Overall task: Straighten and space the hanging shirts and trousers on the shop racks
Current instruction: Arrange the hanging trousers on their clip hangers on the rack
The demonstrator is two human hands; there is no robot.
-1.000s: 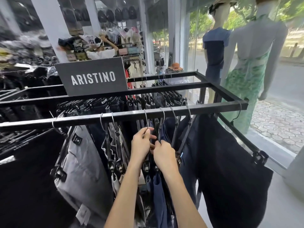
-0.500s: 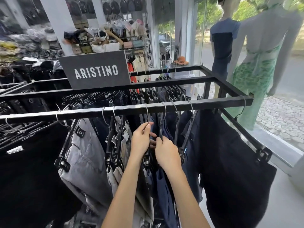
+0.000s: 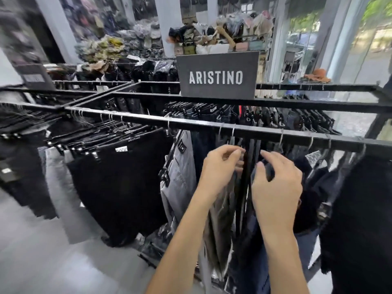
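Dark bunched trousers (image 3: 247, 187): 12 o'clock, hanging vertically under black metal rail (image 3: 191, 124).
Left hand (image 3: 218, 168), right hand (image 3: 277, 187): apart, flanking them; grip unclear.

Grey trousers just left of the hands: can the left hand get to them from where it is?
Probably yes. The grey trousers hang from the front rail right beside the left hand, on its outer side, and nothing hangs in front of them. The right hand is further off, among darker garments.

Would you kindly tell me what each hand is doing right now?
Left hand: fingers curled beside the hangers; grip cannot be told.
Right hand: curled round a dark garment.
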